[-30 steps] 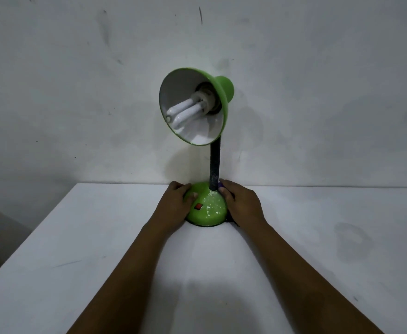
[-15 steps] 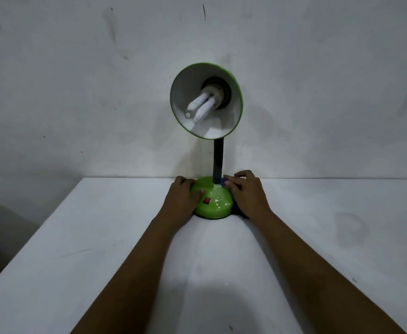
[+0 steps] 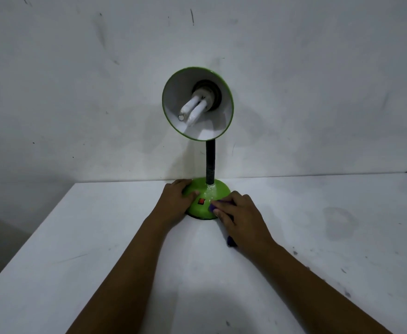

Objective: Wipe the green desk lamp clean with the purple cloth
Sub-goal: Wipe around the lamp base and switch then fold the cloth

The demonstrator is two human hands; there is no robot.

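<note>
The green desk lamp stands at the back of the white table, its round shade facing me with a white bulb inside and a black flexible neck above a domed base with a red switch. My left hand clasps the left side of the base. My right hand presses the purple cloth against the front right of the base. Most of the cloth is hidden under the hand; a purple tip pokes out below the wrist.
A scuffed white wall rises right behind the lamp. The table's left edge drops off toward a dark floor. A faint round stain marks the table on the right, with small dark specks nearer me.
My right hand with the cloth has slid from the back right of the base, near the neck, round to its front right. The shade has turned to face me more. The left hand stays on the base.
</note>
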